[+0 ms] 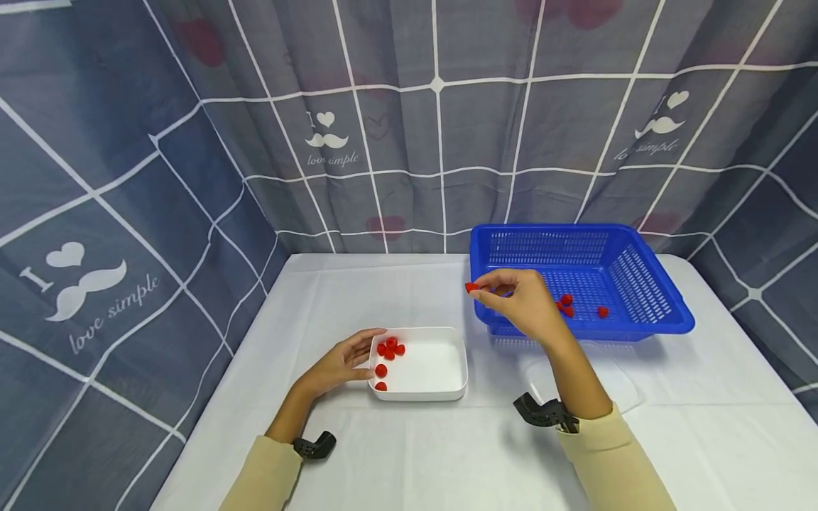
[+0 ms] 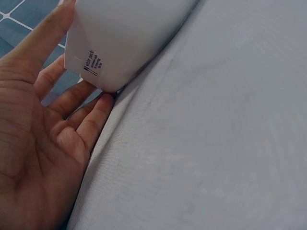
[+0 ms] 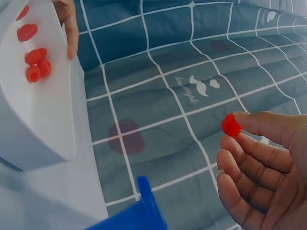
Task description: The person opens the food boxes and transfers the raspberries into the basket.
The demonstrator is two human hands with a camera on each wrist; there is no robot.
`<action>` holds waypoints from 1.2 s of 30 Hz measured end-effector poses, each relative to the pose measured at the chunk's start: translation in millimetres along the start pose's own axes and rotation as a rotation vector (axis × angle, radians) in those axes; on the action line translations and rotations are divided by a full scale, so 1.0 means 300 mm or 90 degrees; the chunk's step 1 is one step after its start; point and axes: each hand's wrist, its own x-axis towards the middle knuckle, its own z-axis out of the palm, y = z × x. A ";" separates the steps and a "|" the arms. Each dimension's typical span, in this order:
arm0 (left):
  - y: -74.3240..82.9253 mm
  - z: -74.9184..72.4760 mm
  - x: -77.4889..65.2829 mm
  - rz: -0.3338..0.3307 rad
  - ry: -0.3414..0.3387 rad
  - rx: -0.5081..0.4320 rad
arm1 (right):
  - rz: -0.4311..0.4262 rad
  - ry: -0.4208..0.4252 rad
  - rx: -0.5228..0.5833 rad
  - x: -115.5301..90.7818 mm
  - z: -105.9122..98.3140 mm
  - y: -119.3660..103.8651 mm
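Note:
My right hand [image 1: 520,301] is raised at the left edge of the blue basket [image 1: 658,328]. Thumb and forefinger pinch a raspberry [image 3: 231,125], and the other fingers curl loosely below it. On the white tablecloth sits a white plastic box [image 1: 434,394] with several raspberries [image 1: 391,343] gathered along its left side. My left hand [image 1: 341,363] holds that box by its left end, the thumb near the front and the fingers towards the back corner. In the left wrist view the fingertips touch the box's lower edge. More raspberries [image 1: 566,300] lie inside the basket.
A flat translucent lid [image 1: 613,376] lies on the tablecloth [image 1: 422,454] in front of the basket, partly behind my right forearm. A grey checked curtain [image 1: 396,142] hangs behind the table and along both sides.

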 end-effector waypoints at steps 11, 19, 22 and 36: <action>-0.003 0.004 0.002 -0.001 0.001 0.024 | 0.045 0.009 0.023 0.015 -0.088 0.051; -0.002 0.000 -0.002 -0.008 0.006 0.015 | 0.040 0.020 -0.012 0.044 -0.153 0.082; 0.002 -0.005 -0.006 -0.013 0.009 0.018 | 0.044 0.018 -0.029 0.054 -0.174 0.103; -0.001 -0.002 -0.004 -0.002 -0.002 -0.024 | 0.097 0.017 -0.113 0.051 -0.324 0.259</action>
